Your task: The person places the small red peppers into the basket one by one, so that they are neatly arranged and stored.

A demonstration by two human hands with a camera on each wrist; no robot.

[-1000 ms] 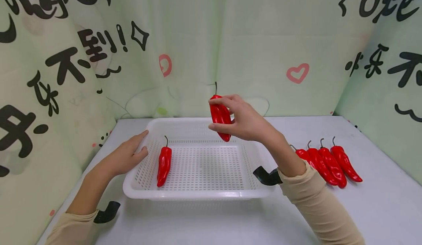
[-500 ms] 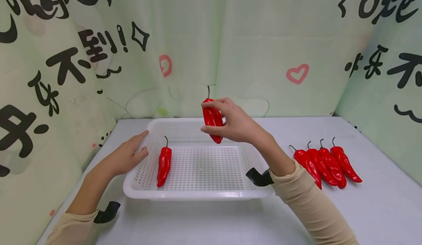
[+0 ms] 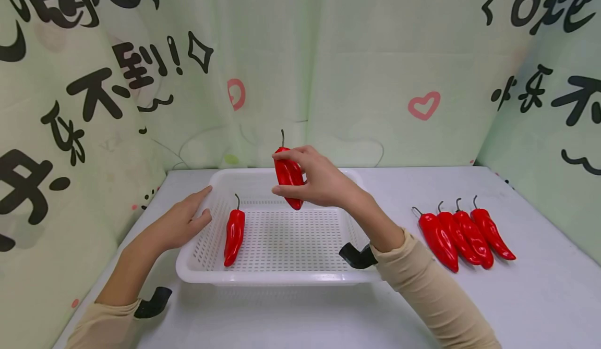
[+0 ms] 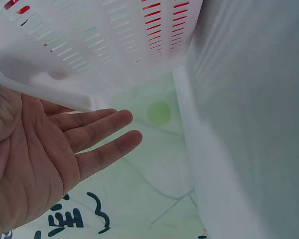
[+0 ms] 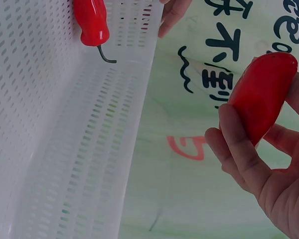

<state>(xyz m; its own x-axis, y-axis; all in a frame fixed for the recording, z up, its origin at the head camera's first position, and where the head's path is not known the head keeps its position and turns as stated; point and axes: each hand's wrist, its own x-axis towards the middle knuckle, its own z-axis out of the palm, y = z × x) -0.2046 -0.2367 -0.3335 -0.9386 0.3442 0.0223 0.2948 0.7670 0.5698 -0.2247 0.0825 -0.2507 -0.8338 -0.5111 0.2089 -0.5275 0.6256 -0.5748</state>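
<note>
Table (image 3: 328, 315), held pepper (image 3: 288, 172) slanting (stem (image 3: 283, 139) away)

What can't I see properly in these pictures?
- Head view: part of the lifted red chili pepper, hidden by the right hand.
- Head view: the white basket's near right corner, hidden by the right sleeve.
- Right wrist view: the tip of the red chili pepper in the basket, cut off by the top edge.
- Left wrist view: the shape behind the red patches, mostly hidden by the basket's slotted side.
</note>
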